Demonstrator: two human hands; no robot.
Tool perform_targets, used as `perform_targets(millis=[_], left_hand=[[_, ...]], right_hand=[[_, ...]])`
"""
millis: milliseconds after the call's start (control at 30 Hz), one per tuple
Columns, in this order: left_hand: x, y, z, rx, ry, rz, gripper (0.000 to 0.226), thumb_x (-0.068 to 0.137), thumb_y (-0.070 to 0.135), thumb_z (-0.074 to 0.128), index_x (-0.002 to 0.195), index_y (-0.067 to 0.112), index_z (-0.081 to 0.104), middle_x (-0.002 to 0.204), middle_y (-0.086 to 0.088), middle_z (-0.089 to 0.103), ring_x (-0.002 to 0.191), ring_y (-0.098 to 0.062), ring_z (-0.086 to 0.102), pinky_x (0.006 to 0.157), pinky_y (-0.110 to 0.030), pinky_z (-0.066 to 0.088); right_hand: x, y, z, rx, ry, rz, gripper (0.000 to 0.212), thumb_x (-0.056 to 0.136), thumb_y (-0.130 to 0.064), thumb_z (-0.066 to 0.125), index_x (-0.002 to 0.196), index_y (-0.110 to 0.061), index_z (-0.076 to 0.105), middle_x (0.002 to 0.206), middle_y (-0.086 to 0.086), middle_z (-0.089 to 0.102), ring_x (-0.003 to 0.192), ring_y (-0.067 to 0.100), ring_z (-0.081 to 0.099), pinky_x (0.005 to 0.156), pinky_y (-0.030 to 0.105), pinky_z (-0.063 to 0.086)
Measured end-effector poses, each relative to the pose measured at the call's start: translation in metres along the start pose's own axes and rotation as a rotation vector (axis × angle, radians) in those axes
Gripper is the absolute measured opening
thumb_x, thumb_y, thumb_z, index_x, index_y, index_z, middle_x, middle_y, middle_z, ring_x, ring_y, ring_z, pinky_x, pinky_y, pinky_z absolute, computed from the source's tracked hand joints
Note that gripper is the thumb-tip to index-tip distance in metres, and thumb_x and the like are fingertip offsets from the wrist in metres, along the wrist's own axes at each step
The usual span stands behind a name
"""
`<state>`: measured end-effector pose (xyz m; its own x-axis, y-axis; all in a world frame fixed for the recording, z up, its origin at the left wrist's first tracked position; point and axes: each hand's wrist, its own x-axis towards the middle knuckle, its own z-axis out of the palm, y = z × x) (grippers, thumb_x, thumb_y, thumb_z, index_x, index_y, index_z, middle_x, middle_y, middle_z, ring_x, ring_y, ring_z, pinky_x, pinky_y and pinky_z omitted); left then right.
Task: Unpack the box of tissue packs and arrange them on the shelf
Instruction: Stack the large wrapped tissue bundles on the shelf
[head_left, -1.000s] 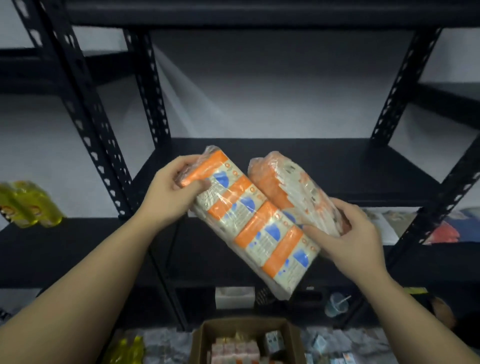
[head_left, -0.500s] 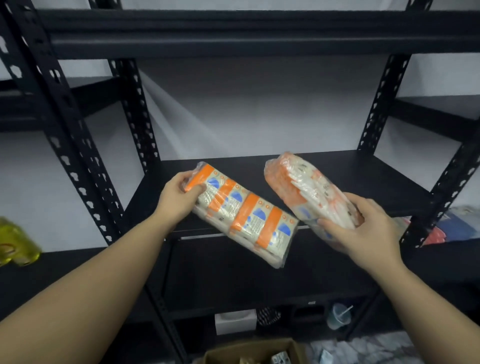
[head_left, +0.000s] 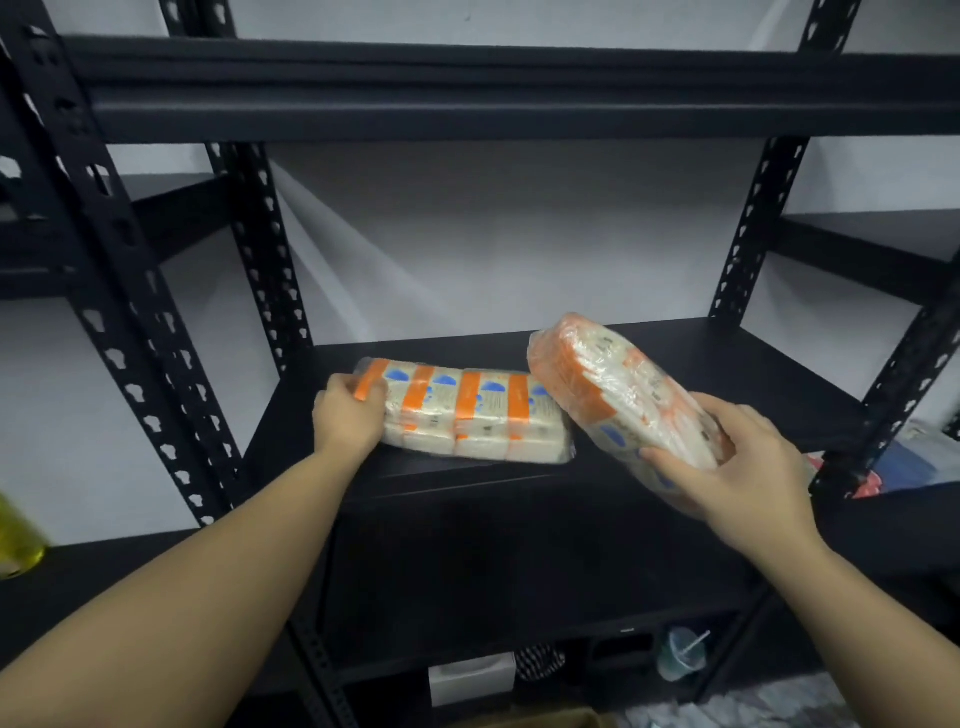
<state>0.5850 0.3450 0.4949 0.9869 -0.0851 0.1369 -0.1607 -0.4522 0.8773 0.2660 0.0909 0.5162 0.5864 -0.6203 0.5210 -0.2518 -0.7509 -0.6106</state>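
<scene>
- While my left hand (head_left: 347, 415) grips the left end of the first tissue pack (head_left: 462, 410), that pack lies flat on the black shelf (head_left: 737, 358), near the front edge, with its long axis running left to right.
- My right hand (head_left: 748, 467) curls around the near end of the second tissue pack (head_left: 623, 389), thumb on top and fingers underneath, holding it in the air.
- This second pack is tilted, its far end raised and pointing up and to the left, its long axis running near to far rather than along the shelf.
- Its lower edge hangs just beside the right end of the first pack; I cannot tell whether they touch.
- I judge the bare stretch of shelf to the right is where it belongs, so I need to turn the pack in line with the first and lower it there.
- The right hand is the nearer one for that.
</scene>
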Motion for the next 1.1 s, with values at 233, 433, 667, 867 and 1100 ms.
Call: perform_targets(millis=[233, 433, 667, 867, 1100], left_hand=[[0.004, 0.007, 0.013, 0.332, -0.054, 0.064, 0.069, 0.097, 0.056, 0.057, 0.149, 0.014, 0.039, 0.141, -0.016, 0.048, 0.123, -0.035, 0.055, 0.093, -0.049, 0.053], [0.007, 0.025, 0.027, 0.639, -0.004, 0.296, 0.062, 0.102, 0.047, 0.048, 0.156, 0.02, 0.039, 0.155, -0.014, 0.042, 0.146, -0.036, 0.035, 0.121, -0.066, 0.015], [0.003, 0.09, 0.093, 0.732, -0.294, 0.469, 0.068, 0.094, 0.073, 0.044, 0.152, 0.038, 0.046, 0.165, 0.0, 0.034, 0.155, -0.025, 0.022, 0.123, -0.062, 0.001], [0.003, 0.101, 0.136, 0.82, -0.436, 0.32, 0.077, 0.088, 0.088, 0.02, 0.148, 0.047, 0.046, 0.158, 0.007, 0.047, 0.148, -0.022, 0.037, 0.125, -0.06, 0.007], [-0.005, 0.11, 0.137, 0.797, -0.392, 0.252, 0.057, 0.098, 0.074, 0.031, 0.143, 0.045, 0.05, 0.154, 0.009, 0.049, 0.145, -0.02, 0.039, 0.125, -0.048, 0.01]], right_hand=[[0.029, 0.013, 0.009, -0.029, -0.01, -0.026, 0.064, 0.074, -0.048, 0.086, 0.131, -0.029, 0.065, 0.105, -0.01, 0.062, 0.104, 0.015, 0.054, 0.083, 0.033, 0.04], [0.076, 0.038, 0.023, -0.023, -0.04, -0.056, 0.069, 0.074, -0.055, 0.083, 0.134, -0.029, 0.063, 0.108, -0.01, 0.061, 0.105, 0.016, 0.054, 0.086, 0.039, 0.047], [0.148, 0.072, 0.025, 0.037, -0.106, -0.078, 0.066, 0.07, -0.053, 0.087, 0.128, -0.032, 0.064, 0.103, -0.016, 0.061, 0.101, 0.013, 0.059, 0.086, 0.044, 0.057], [0.202, 0.106, 0.04, -0.094, -0.15, -0.251, 0.065, 0.072, -0.055, 0.083, 0.127, -0.025, 0.065, 0.111, -0.008, 0.068, 0.103, 0.018, 0.055, 0.089, 0.047, 0.05], [0.238, 0.14, 0.097, -0.257, -0.265, -0.448, 0.071, 0.073, -0.06, 0.079, 0.134, -0.029, 0.058, 0.119, -0.005, 0.06, 0.109, 0.021, 0.051, 0.091, 0.039, 0.041]])
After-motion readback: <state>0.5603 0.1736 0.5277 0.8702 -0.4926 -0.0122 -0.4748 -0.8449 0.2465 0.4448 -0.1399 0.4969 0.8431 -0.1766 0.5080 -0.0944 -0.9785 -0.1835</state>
